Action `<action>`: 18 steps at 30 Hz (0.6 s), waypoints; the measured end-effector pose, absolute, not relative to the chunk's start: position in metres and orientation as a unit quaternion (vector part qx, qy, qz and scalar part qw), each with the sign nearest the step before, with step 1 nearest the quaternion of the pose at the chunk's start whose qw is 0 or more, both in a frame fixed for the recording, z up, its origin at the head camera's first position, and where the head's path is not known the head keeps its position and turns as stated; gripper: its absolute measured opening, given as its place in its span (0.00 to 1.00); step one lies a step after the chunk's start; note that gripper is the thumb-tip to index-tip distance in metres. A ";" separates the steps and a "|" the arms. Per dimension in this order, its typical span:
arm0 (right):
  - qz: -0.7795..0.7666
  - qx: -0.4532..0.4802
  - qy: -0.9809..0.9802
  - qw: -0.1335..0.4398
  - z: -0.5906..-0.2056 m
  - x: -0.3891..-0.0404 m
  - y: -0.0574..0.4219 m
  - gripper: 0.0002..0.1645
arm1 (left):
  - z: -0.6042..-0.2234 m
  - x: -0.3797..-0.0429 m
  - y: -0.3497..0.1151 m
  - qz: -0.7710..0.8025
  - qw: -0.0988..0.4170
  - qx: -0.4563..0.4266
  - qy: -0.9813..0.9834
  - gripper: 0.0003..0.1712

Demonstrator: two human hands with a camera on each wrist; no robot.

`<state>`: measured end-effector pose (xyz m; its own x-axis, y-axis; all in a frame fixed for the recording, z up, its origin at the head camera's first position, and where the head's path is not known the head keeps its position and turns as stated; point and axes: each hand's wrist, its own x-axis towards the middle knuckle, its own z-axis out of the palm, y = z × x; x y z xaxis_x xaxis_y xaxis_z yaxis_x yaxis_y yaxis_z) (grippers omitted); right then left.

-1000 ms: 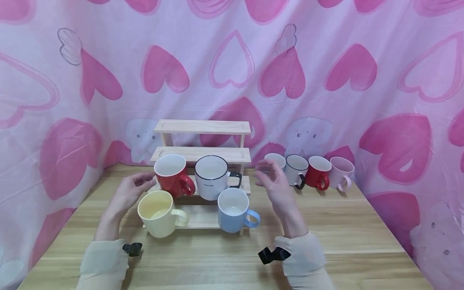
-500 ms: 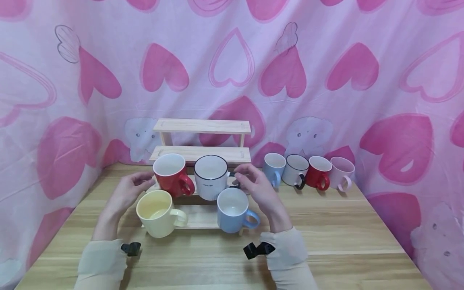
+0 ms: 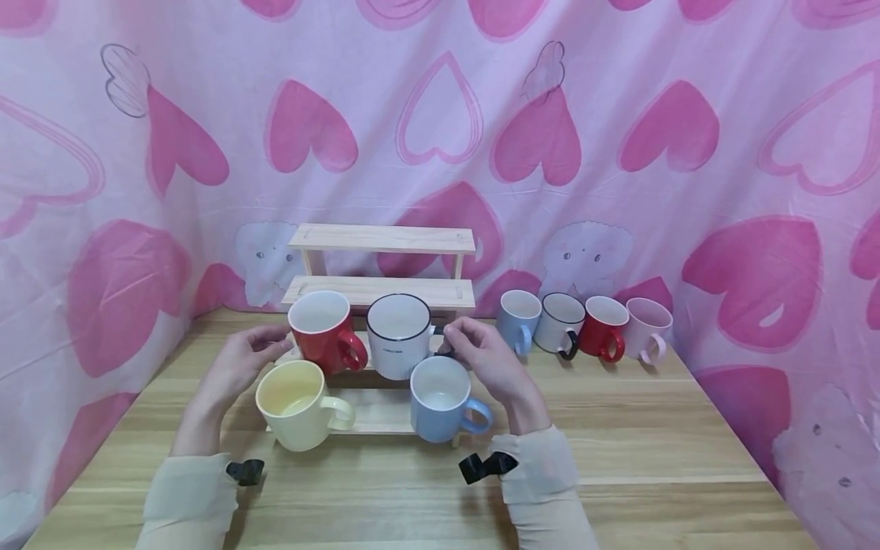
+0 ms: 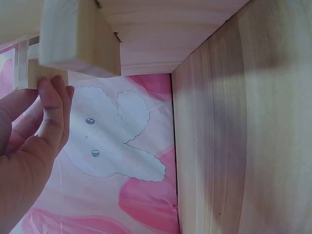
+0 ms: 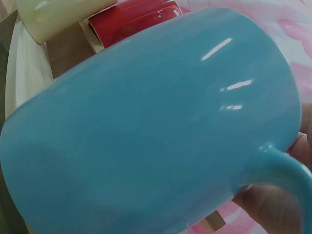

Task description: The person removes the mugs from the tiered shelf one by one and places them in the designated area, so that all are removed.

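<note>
My left hand (image 3: 241, 363) is at the left end of a tiered wooden rack (image 3: 378, 292), beside a red mug (image 3: 318, 330). In the left wrist view, its loosely bent fingers (image 4: 52, 105) touch a wooden part of the rack. My right hand (image 3: 491, 359) pinches the black handle of a white mug with a black rim (image 3: 399, 347). That mug stands on the second tier from the bottom, right of the red one. On the bottom tier sit a yellow mug (image 3: 292, 416) and a light blue mug (image 3: 438, 409). The blue mug (image 5: 156, 122) hides most of my right fingers in the right wrist view.
Several mugs stand in a row at the back right: light blue (image 3: 519, 313), white with a black handle (image 3: 560, 325), red (image 3: 603, 328) and pink (image 3: 646, 328). A pink heart-patterned curtain (image 3: 440, 114) hangs behind the wooden table (image 3: 619, 458).
My right hand has moved left from open air in front of the back-row blue mug to the white mug's handle and pinched it. The left hand stays by the rack.
</note>
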<state>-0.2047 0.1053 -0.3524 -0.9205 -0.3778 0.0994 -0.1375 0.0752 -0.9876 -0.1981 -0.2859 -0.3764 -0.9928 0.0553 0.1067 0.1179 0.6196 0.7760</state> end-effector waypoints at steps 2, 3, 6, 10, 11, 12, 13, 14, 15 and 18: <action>-0.657 -0.177 0.728 0.083 -0.354 -0.205 0.105 0.15 | -0.376 -0.198 -0.286 -0.433 0.037 -0.048 -0.900 0.31; -0.658 -0.177 0.728 0.079 -0.354 -0.206 0.104 0.15 | -0.376 -0.198 -0.286 -0.432 0.037 -0.049 -0.900 0.31; -0.660 -0.171 0.729 0.067 -0.356 -0.207 0.103 0.16 | -0.376 -0.197 -0.286 -0.432 0.036 -0.046 -0.900 0.30; -0.669 -0.166 0.722 0.062 -0.356 -0.206 0.099 0.17 | -0.377 -0.197 -0.287 -0.432 0.035 -0.041 -0.900 0.31; -0.672 -0.165 0.719 0.062 -0.356 -0.206 0.099 0.17 | -0.378 -0.197 -0.287 -0.434 0.034 -0.040 -0.900 0.31; -0.675 -0.162 0.717 0.062 -0.356 -0.206 0.098 0.17 | -0.378 -0.198 -0.287 -0.434 0.033 -0.041 -0.899 0.31; -0.678 -0.159 0.715 0.063 -0.356 -0.205 0.098 0.17 | -0.378 -0.198 -0.287 -0.435 0.032 -0.041 -0.899 0.32; -0.681 -0.156 0.713 0.063 -0.356 -0.205 0.097 0.17 | -0.378 -0.198 -0.287 -0.436 0.030 -0.041 -0.898 0.32; -0.684 -0.153 0.711 0.063 -0.356 -0.205 0.097 0.17 | -0.378 -0.198 -0.287 -0.437 0.030 -0.039 -0.898 0.32; -0.694 -0.152 0.701 0.061 -0.355 -0.206 0.096 0.20 | -0.378 -0.199 -0.288 -0.438 0.031 -0.038 -0.898 0.33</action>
